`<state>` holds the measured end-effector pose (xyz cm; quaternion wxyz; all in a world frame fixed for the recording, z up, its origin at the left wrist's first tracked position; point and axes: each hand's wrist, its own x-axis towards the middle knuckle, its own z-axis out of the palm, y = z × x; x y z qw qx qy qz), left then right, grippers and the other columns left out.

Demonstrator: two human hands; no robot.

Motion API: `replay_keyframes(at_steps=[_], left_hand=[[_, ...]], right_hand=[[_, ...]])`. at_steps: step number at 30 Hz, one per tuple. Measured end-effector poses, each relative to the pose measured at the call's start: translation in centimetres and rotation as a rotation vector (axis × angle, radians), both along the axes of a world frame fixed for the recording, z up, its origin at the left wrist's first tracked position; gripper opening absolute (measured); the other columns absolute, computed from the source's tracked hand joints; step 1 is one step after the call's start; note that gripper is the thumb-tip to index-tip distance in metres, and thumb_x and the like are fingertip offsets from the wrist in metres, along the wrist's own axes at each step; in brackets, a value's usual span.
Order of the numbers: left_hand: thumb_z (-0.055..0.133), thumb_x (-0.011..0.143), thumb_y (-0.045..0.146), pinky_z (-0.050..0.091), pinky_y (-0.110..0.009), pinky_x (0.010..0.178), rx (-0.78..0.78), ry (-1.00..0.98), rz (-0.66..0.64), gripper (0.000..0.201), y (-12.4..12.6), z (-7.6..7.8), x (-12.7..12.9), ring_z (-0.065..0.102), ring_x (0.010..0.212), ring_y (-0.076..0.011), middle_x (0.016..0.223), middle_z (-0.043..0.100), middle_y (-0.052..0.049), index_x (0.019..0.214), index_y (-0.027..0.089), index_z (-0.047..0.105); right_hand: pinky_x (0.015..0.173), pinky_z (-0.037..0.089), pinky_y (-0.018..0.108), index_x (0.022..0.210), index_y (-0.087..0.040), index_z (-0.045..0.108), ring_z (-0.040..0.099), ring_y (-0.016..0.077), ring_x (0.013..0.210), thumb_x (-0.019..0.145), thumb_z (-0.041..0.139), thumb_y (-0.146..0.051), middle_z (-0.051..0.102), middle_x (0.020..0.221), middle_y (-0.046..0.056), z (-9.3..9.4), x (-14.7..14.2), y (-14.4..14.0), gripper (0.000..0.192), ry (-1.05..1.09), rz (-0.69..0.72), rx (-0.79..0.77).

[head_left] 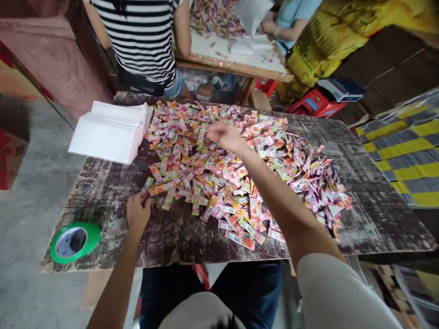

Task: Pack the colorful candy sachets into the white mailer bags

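Sachets, small flat pink, orange and green foil packets (pixel 240 178), lie heaped across the middle of the worn dark wooden board table (pixel 377 214), and the right hand (pixel 224 135) reaches over the far part of the heap, blurred, so I cannot tell whether its fingers are spread or pinching. The left hand (pixel 137 214) rests on the board at the heap's near left edge, fingers curled together on a single green-ended sachet (pixel 147 185). A stack of white flat paper envelopes (pixel 111 132) sits at the far left, a green tape roll (pixel 74 241) at the near left corner, and a person in a black-and-white striped shirt (pixel 144 41) stands beyond the table.
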<state>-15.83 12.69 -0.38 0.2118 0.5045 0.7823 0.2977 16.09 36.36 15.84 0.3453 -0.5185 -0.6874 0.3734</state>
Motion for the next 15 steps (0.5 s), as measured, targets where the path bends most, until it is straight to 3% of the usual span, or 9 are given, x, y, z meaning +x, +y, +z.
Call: replay_keyframes(at_steps=[1, 3, 6, 8, 10, 12, 15], left_hand=[[0.058, 0.078, 0.044, 0.045, -0.053, 0.100, -0.013, 0.125, 0.017, 0.041, 1.4, -0.1, -0.8, 0.059, 0.111, -0.0344, 0.109, 0.064, -0.018, 0.109, 0.016, 0.062], [0.062, 0.077, 0.041, 0.045, -0.053, 0.099, -0.097, 0.260, -0.011, 0.044, 4.0, -0.4, -1.7, 0.057, 0.115, -0.0368, 0.108, 0.064, -0.020, 0.111, 0.013, 0.060], [0.062, 0.079, 0.034, 0.049, -0.045, 0.088, -0.281, 0.278, -0.117, 0.028, 6.1, -0.7, -1.8, 0.063, 0.101, -0.0342, 0.095, 0.066, -0.016, 0.099, 0.016, 0.059], [0.060, 0.080, 0.031, 0.049, -0.041, 0.083, -0.332, 0.277, -0.179, 0.015, 5.9, -0.8, -1.6, 0.065, 0.092, -0.0320, 0.089, 0.066, -0.014, 0.087, 0.019, 0.058], [0.060, 0.078, 0.028, 0.049, -0.038, 0.080, -0.306, 0.250, -0.211, 0.010, 4.6, -0.9, -1.9, 0.065, 0.090, -0.0296, 0.089, 0.065, -0.011, 0.081, 0.021, 0.055], [0.059, 0.077, 0.026, 0.050, -0.035, 0.077, -0.270, 0.129, -0.188, 0.009, 2.9, -0.9, -2.7, 0.064, 0.085, -0.0257, 0.087, 0.064, -0.007, 0.083, 0.022, 0.054], [0.055, 0.078, 0.025, 0.051, -0.032, 0.069, -0.167, -0.114, -0.064, 0.016, 1.7, -0.9, -3.9, 0.062, 0.073, -0.0207, 0.081, 0.063, -0.002, 0.093, 0.021, 0.055]], right_hand=[[0.083, 0.055, 0.032, 0.085, -0.011, 0.067, 0.067, 0.0140, 0.078, 0.077, 0.068, -0.004, 0.071, 0.082, 0.004, -2.8, -1.1, -1.6, 0.011, -0.060, 0.048, -0.040], [0.088, 0.055, 0.042, 0.090, -0.012, 0.070, 0.069, 0.0230, 0.087, 0.079, 0.067, -0.005, 0.072, 0.089, 0.010, -7.8, -2.7, -4.1, 0.013, -0.343, 0.103, -0.048], [0.096, 0.050, 0.045, 0.109, -0.011, 0.067, 0.063, 0.0316, 0.110, 0.085, 0.058, -0.008, 0.067, 0.114, 0.021, -12.5, -3.9, -5.4, 0.026, -0.751, 0.089, 0.053], [0.095, 0.050, 0.044, 0.108, -0.011, 0.066, 0.060, 0.0329, 0.113, 0.087, 0.056, -0.011, 0.066, 0.116, 0.023, -14.1, -3.6, -5.5, 0.023, -0.848, 0.079, 0.071], [0.089, 0.051, 0.042, 0.096, -0.014, 0.066, 0.063, 0.0307, 0.103, 0.086, 0.059, -0.015, 0.069, 0.105, 0.018, -14.7, -2.5, -5.4, 0.013, -0.808, 0.125, 0.020], [0.082, 0.052, 0.039, 0.086, -0.017, 0.062, 0.064, 0.0258, 0.089, 0.084, 0.064, -0.021, 0.069, 0.090, 0.011, -14.7, -1.0, -5.2, 0.006, -0.615, 0.174, -0.036], [0.069, 0.053, 0.032, 0.095, -0.021, 0.055, 0.062, 0.0185, 0.074, 0.091, 0.057, -0.041, 0.066, 0.083, 0.004, -14.4, 0.4, -3.8, 0.021, -0.139, 0.075, -0.046]])
